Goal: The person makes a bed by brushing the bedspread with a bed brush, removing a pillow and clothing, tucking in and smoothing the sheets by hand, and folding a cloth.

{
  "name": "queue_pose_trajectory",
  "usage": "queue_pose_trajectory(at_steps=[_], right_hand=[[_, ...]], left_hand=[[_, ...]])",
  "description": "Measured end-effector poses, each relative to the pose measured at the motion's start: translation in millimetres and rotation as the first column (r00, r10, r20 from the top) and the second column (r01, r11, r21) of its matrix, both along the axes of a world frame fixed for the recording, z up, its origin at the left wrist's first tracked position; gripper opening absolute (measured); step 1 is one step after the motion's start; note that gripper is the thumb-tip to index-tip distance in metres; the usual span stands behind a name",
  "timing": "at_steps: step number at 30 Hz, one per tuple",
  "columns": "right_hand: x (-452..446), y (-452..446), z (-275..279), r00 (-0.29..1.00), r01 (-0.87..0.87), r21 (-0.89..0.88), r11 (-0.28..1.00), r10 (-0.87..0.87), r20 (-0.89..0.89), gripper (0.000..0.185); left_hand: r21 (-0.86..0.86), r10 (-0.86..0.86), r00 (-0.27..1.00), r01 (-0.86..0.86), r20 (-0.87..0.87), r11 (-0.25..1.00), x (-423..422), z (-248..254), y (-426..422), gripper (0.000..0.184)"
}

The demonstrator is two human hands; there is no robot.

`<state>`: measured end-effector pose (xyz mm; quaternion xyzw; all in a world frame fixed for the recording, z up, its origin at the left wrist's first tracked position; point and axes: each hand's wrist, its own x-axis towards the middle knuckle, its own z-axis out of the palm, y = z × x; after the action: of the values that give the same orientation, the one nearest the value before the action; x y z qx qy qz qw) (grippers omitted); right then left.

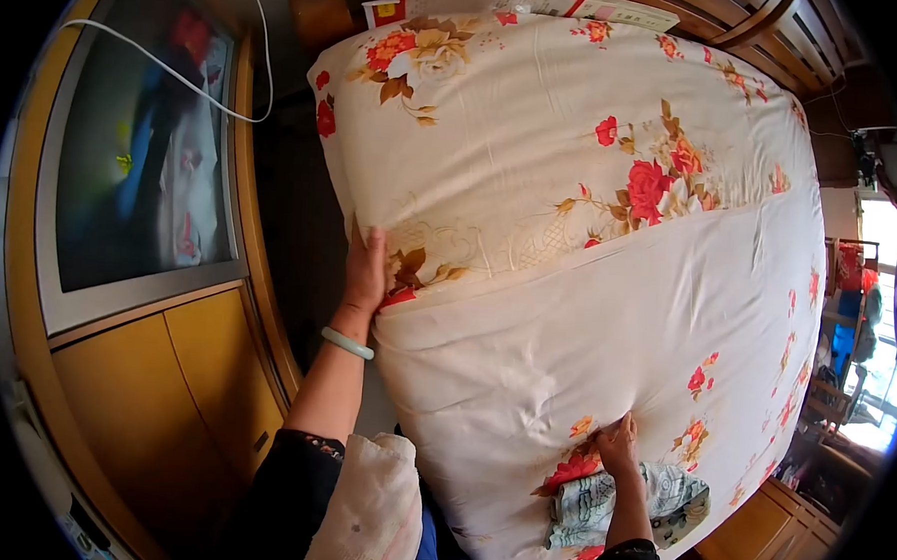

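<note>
A cream bed sheet [524, 373] with red and orange flowers covers the bed, with a seam or fold line across its middle. My left hand [367, 268] grips the sheet at the bed's left edge, thumb on top and the other fingers mostly hidden over the side. A pale bangle [347, 343] circles that wrist. Lower right, my right hand [618, 446] pinches the sheet, and wrinkles run out from its fingertips. Beneath my right forearm lies a crumpled grey-green patterned cloth [579, 511]. A pale patterned cloth [367, 507] hangs beside my left upper arm.
Left of the bed stands a wooden cabinet [154, 387] with a dark glass panel [144, 157] and a white cable [158, 62] across it. Red-and-white boxes [521, 3] lie by the wooden headboard [750, 23]. A wooden drawer unit [768, 529] and bright window [879, 329] are at right.
</note>
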<state>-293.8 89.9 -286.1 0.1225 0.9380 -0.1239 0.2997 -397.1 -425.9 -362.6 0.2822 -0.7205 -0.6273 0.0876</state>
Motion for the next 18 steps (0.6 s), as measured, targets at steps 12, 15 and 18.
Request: queue_pose_trajectory(at_steps=[12,15,18], right_hand=[[6.3,5.6,9.5,1.0,-0.016,-0.034,0.999,0.016,0.021,0.079],[18.7,11.0,2.4,0.998,0.001,-0.057,0.998,-0.005,-0.069,0.078],[22.4,9.6,-4.0,0.993,0.048,-0.111,0.993,-0.059,-0.099,0.079]], left_hand=[[0.052,0.213,0.974,-0.218,0.079,0.975,48.6,50.0,38.8,0.09],[0.087,0.141,0.989,-0.136,-0.054,0.987,18.8,14.2,57.4,0.073],[-0.094,0.106,0.989,-0.116,-0.103,0.989,12.4,17.3,69.5,0.055]])
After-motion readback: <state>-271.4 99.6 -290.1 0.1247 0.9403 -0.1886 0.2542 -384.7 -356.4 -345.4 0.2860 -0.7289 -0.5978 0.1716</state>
